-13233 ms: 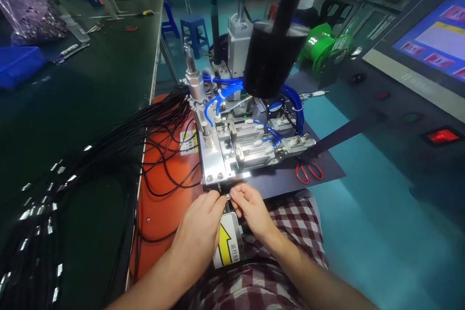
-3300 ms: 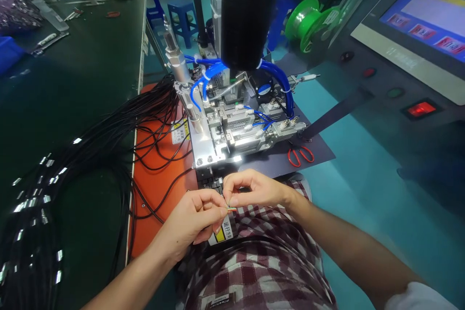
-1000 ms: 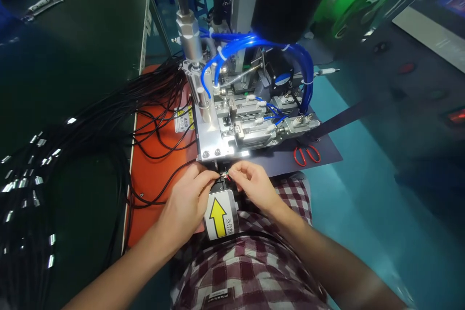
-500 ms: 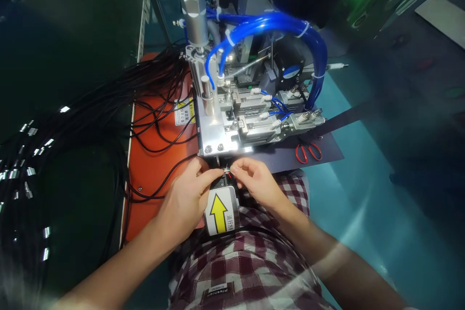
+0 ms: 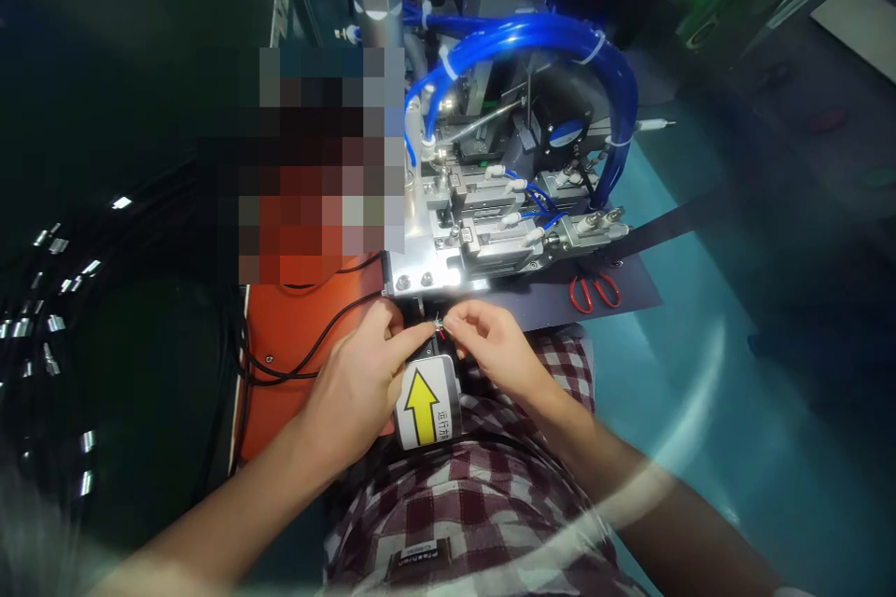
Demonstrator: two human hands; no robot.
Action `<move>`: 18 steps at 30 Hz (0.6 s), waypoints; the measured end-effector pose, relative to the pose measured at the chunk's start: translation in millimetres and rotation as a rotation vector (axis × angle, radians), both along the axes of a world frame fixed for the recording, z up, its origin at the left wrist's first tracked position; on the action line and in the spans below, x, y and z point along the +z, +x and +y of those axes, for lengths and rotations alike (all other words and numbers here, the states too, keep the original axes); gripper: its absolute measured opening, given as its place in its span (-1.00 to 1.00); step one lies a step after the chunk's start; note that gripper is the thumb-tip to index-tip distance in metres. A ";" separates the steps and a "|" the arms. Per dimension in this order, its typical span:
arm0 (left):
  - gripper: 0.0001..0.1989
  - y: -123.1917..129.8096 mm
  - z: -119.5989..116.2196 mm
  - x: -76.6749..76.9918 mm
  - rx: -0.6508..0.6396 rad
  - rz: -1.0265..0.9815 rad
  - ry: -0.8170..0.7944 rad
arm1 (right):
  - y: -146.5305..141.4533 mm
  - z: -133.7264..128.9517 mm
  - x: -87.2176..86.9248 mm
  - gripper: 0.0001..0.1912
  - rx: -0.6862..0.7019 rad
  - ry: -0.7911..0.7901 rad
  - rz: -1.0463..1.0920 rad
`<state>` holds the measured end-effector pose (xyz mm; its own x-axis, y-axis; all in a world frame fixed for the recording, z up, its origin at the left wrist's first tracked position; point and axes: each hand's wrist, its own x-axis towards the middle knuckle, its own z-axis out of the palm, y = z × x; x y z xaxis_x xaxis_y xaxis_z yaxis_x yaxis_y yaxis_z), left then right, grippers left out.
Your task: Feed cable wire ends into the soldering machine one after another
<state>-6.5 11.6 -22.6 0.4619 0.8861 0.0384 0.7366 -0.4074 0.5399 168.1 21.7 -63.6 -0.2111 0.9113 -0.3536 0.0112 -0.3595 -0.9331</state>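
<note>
A metal machine [image 5: 494,224] with looping blue tubes [image 5: 522,30] stands on a dark plate, beyond both hands. The bundle of black cables [image 5: 91,298] curves over the dark table on the left. Left hand [image 5: 364,364] and right hand [image 5: 490,340] meet at the machine's near edge, thumbs and fingers pinched around thin coloured wires [image 5: 440,326] between their fingertips. Just below the wires sits a white label [image 5: 425,403] with a yellow arrow. Red-handled scissors [image 5: 594,293] lie on the plate, right of the right hand.
</note>
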 end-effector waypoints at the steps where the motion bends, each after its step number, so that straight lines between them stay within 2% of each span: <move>1: -0.67 -0.1 -0.1 0.0 -0.004 0.009 0.001 | 0.1 -0.1 -0.1 -0.75 0.000 0.008 0.002; 6: -0.68 0.5 -0.5 -0.4 -0.014 0.053 0.017 | -0.4 -2.0 -1.4 -0.77 -0.032 0.065 0.016; 13: -0.65 1.1 -1.4 0.6 -0.017 0.137 0.021 | -3.8 -3.9 1.1 -0.77 -0.064 0.041 0.021; 18: -0.66 -0.8 -2.0 -1.1 -0.023 0.116 0.040 | -3.1 -3.7 -1.6 -0.75 -0.074 0.043 0.042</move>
